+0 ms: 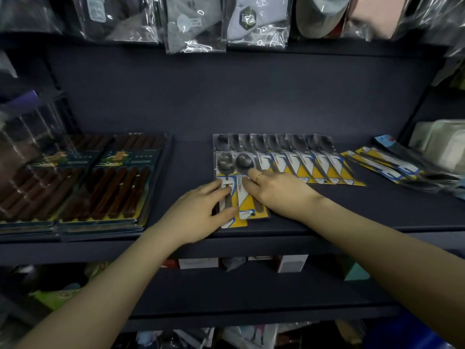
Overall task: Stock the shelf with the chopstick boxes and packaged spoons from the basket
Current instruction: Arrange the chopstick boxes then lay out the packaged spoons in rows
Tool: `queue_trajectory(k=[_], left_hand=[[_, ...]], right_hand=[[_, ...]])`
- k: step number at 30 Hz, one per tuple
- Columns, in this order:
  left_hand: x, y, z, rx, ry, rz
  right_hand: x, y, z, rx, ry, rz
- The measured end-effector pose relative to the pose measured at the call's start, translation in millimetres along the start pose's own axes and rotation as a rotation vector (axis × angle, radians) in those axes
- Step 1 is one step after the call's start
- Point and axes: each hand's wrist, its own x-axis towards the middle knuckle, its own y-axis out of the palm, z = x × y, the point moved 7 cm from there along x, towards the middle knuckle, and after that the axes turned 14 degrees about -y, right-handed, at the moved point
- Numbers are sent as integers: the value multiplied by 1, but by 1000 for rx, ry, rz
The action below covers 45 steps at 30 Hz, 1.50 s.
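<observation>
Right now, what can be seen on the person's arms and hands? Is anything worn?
Both forearms are bare, with no sleeves in view. The right hand wears a thin gold-coloured ring on one finger. The left hand shows no ring, watch or glove. Neither wrist shows a band.

Both forearms reach forward, converging. Left hand (198,217) palm-down, fingers extended. Right hand (279,191) palm-down, ringed finger straight.
</observation>
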Motion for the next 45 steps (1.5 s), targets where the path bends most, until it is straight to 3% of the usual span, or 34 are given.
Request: queue_trajectory(k=[5,10,13,15,17,22,24,27,32,35,39,42,45], left_hand=[[6,-3,-2,-33,-9,2],[12,0,-3,-49,-4,47],[8,-9,-13,-91,-17,-63],[5,-21,-27,-160,6,-177],[4,-28,-51,-212,68,-246],[20,-13,-133,-233,201,-261],[31,0,-168,-229,257,-233],[50,16,-212,-230,293,-199],[77,30,-270,-217,318,-199],[93,29,-303,-105,350,-218],[108,23,-340,142,402,-306],[112,19,-350,70,319,-233],[118,24,-345,10,232,-166]], right_hand=[[4,8,-1,175,39,137],[-5,13,-5,228,85,172],[-14,5,-14,176,125,-64],[-35,1,-34,237,279,-245],[-70,12,-58,333,454,-299],[-198,78,-129,487,919,-99],[-239,103,-145,530,993,119],[-263,116,-150,548,902,331],[-253,98,-150,393,736,352],[-274,95,-166,315,826,282],[-304,81,-189,230,900,-3],[-311,76,-192,40,846,-129],[-308,76,-182,38,740,-408]])
